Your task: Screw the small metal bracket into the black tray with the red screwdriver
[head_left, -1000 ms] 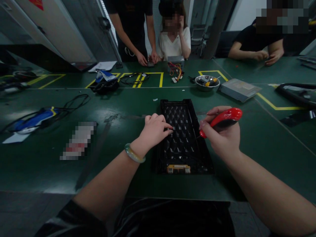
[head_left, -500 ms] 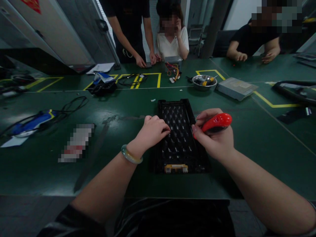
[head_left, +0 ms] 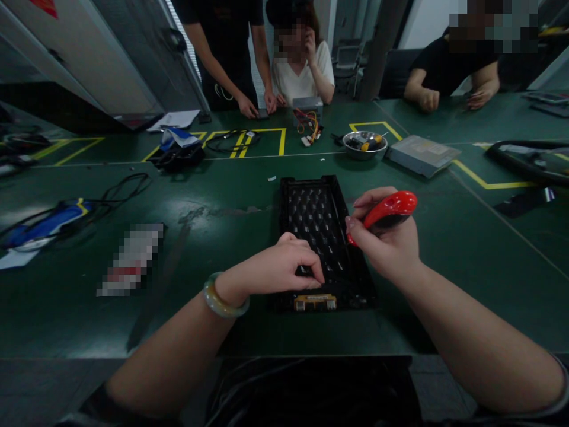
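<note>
Green worktable [head_left: 213, 332], grey metal box [head_left: 402, 156], its label [head_left: 427, 150] illegible, right hand [head_left: 390, 246] gripping red-handled screwdriver [head_left: 397, 205], left hand [head_left: 284, 264] curled over black plastic casing [head_left: 306, 204], hold unclear.

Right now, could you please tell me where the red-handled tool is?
In the head view, the red-handled tool is right of centre, in the right hand, beside the black casing.
</note>
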Available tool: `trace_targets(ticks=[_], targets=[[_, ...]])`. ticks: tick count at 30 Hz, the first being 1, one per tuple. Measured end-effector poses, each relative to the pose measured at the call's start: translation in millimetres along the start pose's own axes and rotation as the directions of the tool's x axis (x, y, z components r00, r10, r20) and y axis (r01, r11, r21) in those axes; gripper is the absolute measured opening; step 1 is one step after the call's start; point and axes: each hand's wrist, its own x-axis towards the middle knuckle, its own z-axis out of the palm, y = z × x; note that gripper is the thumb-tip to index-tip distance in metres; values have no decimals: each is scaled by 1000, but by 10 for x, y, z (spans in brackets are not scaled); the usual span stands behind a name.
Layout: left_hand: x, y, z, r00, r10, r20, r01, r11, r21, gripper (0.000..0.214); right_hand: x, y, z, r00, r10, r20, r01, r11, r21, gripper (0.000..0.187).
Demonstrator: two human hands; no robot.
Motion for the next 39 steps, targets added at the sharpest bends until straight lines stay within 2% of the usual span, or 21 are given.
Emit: trace_targets(ticks=[8, 14, 20, 25, 39], targets=[[91, 93, 94, 999, -10, -34, 10, 1000, -15, 11, -6, -38, 6, 1000, 0, -2, 0, 1000, 1, 27], [133, 104, 160, 1000, -29, -10, 29, 999, -13, 14, 2, -43, 4, 1000, -10, 9, 10, 1000, -2, 28], [134, 93, 151, 999, 13, 36, -14, 1000, 9, 15, 4, -52, -2, 999, -25, 26, 25, 1000, -9, 28], [139, 105, 136, 999, 29, 30, -30, 999, 13, 16, 5, -51, -7, 999, -36, 35, 36, 999, -3, 29], [186, 158, 199, 1000, -22, 7, 22, 1000, -13, 14, -2, -73, -5, 999, -43, 31, 44, 999, -31, 29]])
